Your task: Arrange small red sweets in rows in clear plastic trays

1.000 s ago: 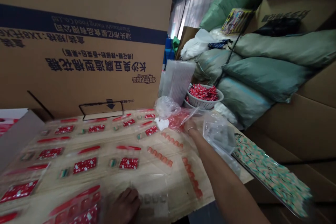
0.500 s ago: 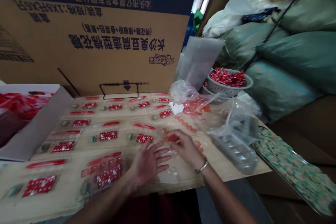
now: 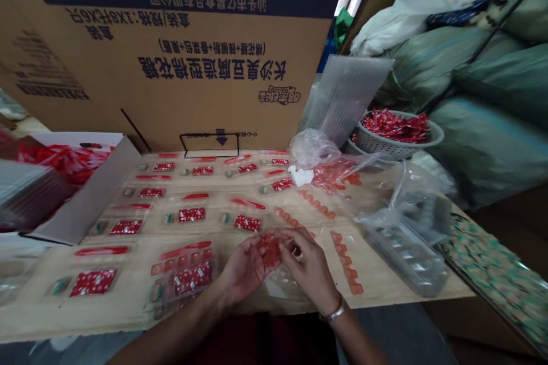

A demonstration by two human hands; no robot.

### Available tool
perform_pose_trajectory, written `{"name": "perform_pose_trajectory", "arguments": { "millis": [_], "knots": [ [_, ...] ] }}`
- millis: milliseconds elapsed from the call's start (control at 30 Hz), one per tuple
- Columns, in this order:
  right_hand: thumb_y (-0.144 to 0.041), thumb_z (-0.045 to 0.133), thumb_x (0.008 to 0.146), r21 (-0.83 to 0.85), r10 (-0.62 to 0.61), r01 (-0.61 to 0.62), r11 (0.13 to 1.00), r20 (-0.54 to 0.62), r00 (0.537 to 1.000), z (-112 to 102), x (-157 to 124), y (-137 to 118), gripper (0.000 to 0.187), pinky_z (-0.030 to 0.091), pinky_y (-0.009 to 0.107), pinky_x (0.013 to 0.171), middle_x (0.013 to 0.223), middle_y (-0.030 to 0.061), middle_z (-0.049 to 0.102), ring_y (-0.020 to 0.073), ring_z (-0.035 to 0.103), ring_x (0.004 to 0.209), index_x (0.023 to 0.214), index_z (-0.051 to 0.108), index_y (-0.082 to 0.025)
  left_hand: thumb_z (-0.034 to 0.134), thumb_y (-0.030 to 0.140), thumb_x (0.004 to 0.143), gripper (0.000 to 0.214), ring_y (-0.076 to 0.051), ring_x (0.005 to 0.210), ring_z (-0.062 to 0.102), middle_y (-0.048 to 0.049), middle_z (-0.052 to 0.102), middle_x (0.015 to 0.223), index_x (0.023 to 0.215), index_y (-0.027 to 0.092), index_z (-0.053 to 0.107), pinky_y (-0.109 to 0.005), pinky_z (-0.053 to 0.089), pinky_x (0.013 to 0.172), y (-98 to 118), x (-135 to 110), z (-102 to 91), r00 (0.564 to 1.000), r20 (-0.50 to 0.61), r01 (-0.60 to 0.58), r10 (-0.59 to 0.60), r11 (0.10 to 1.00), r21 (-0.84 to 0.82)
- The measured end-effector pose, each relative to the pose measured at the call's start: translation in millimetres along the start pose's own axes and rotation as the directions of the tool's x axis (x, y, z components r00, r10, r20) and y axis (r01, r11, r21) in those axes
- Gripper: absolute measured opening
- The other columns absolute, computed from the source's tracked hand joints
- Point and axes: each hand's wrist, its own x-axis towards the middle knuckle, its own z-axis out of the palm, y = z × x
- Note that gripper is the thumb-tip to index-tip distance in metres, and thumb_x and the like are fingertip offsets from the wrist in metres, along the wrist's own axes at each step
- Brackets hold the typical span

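Near the table's front edge, my left hand (image 3: 246, 268) is turned palm up, its curled fingers around a bunch of small translucent red-orange pieces (image 3: 270, 248). My right hand (image 3: 310, 265) meets it from the right, thumb and fingers pinched on the same pieces. Strips of joined orange blocks (image 3: 347, 265) lie just right of that hand, and more strips (image 3: 317, 204) lie beyond it. Under the hands is a clear plastic tray (image 3: 280, 285), partly hidden. Left of my hands, a filled clear tray (image 3: 184, 279) holds a red spotted packet, orange blocks and a red stick-like piece.
Rows of trays with red packets (image 3: 191, 215) cover the table's left and middle. A white box (image 3: 89, 199) of red pieces stands left, a large carton (image 3: 192, 91) behind. Rightward are empty clear trays (image 3: 405, 254), a grey basket (image 3: 381, 142) and a long tray of green pieces (image 3: 492, 274).
My hands have come together over the clear tray. The left fingers, spread before, now curl around the red-orange pieces. The view has shifted, so the scene sits further right.
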Motion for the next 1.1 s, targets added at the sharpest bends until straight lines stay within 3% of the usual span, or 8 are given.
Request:
{"name": "perform_pose_trajectory", "arguments": {
  "millis": [67, 200, 333, 533, 667, 767, 933, 1100],
  "knots": [
    [-0.015, 0.051, 0.082, 0.002, -0.026, 0.026, 1.0, 0.024, 0.999, 6, 5, 0, 0.02, 0.046, 0.025, 0.068, 0.09, 0.0042, 0.058, 0.0147, 0.057, 0.077, 0.098, 0.061, -0.02, 0.044, 0.016, 0.082, 0.02, -0.013, 0.07, 0.063, -0.0036, 0.069, 0.076, 0.088, 0.015, 0.064, -0.029, 0.047, 0.076, -2, -1, 0.0, 1.0, 0.017, 0.009, -0.009, 1.0, 0.006],
    [-0.009, 0.053, 0.078, 0.061, -0.059, 0.049, 0.997, 0.18, 0.982, 10, 13, 4, 0.013, 0.045, 0.024, 0.067, 0.081, 0.0012, 0.057, 0.0131, 0.056, 0.075, 0.075, 0.061, -0.019, 0.046, 0.016, 0.081, 0.021, -0.012, 0.069, 0.061, -0.0039, 0.068, 0.08, 0.093, 0.014, 0.064, -0.026, 0.047, 0.072, -1, -4, -5.3, 1.0, 0.013, -0.02, 0.019, 0.997, 0.073],
    [-0.008, 0.055, 0.077, 0.076, -0.09, 0.076, 0.994, 0.209, 0.974, 10, 13, 5, 0.013, 0.045, 0.026, 0.074, 0.088, 0.0033, 0.057, 0.0151, 0.057, 0.085, 0.081, 0.063, -0.018, 0.047, 0.016, 0.083, 0.021, -0.012, 0.071, 0.061, -0.0062, 0.068, 0.085, 0.093, 0.012, 0.064, -0.024, 0.047, 0.072, 1, -5, -6.2, 0.999, -0.012, -0.037, 0.039, 0.993, 0.114],
    [-0.015, 0.055, 0.078, 0.207, 0.108, -0.181, 0.961, 0.323, 0.94, 9, 21, 13, 0.011, 0.045, 0.025, 0.065, 0.077, 0.0025, 0.066, 0.0145, 0.06, 0.072, 0.082, 0.065, -0.016, 0.048, 0.017, 0.082, 0.017, -0.014, 0.073, 0.063, -0.0052, 0.068, 0.078, 0.087, 0.013, 0.064, -0.025, 0.047, 0.071, 2, -4, -3.7, 0.996, -0.089, 0.036, -0.022, 0.988, 0.153],
    [-0.006, 0.053, 0.069, 0.16, 0.11, -0.18, 0.97, 0.372, 0.922, 10, 26, 13, 0.015, 0.041, 0.021, 0.058, 0.068, -0.0015, 0.062, 0.0116, 0.056, 0.062, 0.074, 0.062, -0.016, 0.05, 0.013, 0.079, 0.014, -0.012, 0.066, 0.06, -0.0033, 0.066, 0.074, 0.082, 0.013, 0.063, -0.025, 0.048, 0.07, 2, -3, -4.1, 0.992, -0.129, 0.022, 0.002, 0.982, 0.188],
    [-0.003, 0.049, 0.062, 0.123, 0.095, -0.142, 0.982, 0.324, 0.941, 15, 26, 11, 0.019, 0.039, 0.019, 0.054, 0.064, -0.0033, 0.058, 0.0104, 0.052, 0.058, 0.071, 0.059, -0.016, 0.051, 0.015, 0.079, 0.013, -0.012, 0.068, 0.06, -0.0037, 0.067, 0.079, 0.081, 0.014, 0.064, -0.026, 0.049, 0.069, 3, -4, -2.2, 0.988, -0.152, 0.011, 0.022, 0.977, 0.211],
    [-0.007, 0.048, 0.062, 0.1, 0.146, -0.163, 0.982, 0.159, 0.976, 26, 20, 10, 0.014, 0.036, 0.02, 0.051, 0.06, -0.0032, 0.054, 0.0107, 0.049, 0.055, 0.066, 0.055, -0.018, 0.071, 0.019, 0.061, 0.022, -0.013, 0.067, 0.059, -0.0032, 0.067, 0.079, 0.082, 0.016, 0.065, -0.022, 0.045, 0.058, 0, -4, -4.1, 0.94, -0.229, -0.152, 0.254, 0.91, 0.386],
    [-0.015, 0.051, 0.065, 0.18, 0.195, -0.214, 0.96, 0.117, 0.974, 27, 15, 2, 0.003, 0.034, 0.021, 0.05, 0.058, -0.0032, 0.052, 0.0107, 0.046, 0.054, 0.064, 0.052, -0.018, 0.078, 0.03, 0.05, 0.03, -0.01, 0.052, 0.05, -0.0001, 0.064, 0.063, 0.073, 0.015, 0.066, -0.019, 0.036, 0.046, -1, 1, -9.1, 0.843, -0.143, -0.286, 0.518, 0.658, 0.697]
  ]
}}
